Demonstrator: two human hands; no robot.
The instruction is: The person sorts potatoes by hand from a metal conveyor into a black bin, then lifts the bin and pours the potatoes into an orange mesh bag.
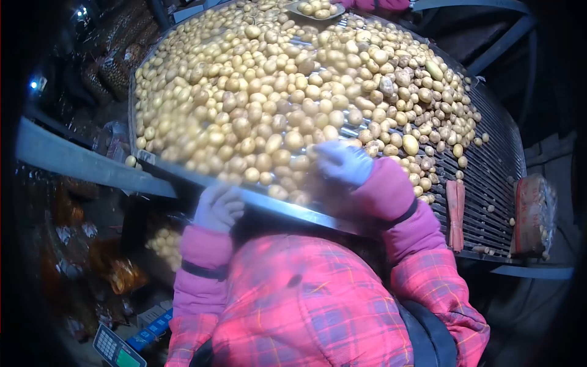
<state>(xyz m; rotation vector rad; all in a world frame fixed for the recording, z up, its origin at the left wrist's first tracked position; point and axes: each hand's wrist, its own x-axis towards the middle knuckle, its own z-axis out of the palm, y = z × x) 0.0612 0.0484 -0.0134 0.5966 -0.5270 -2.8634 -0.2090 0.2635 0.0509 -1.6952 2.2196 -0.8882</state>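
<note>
Many yellow-brown potatoes [244, 110] cover a wide slatted metal table [501, 153]. My left hand [219, 205], in a pale glove, is at the table's front metal edge [293, 211], its fingers bent and partly blurred; whether it holds anything is not visible. My right hand [343, 162], also gloved, is over the near potatoes, to the right of my left hand. Its fingers point left and are smeared by motion, so a grip cannot be made out.
At the far side, another person's sleeve [382, 5] is beside a scoop of potatoes [315, 9]. Red folded bags [455, 214] and a wrapped bundle [531, 214] are at the right. A scale display [119, 348] and more potatoes [165, 244] are lower left.
</note>
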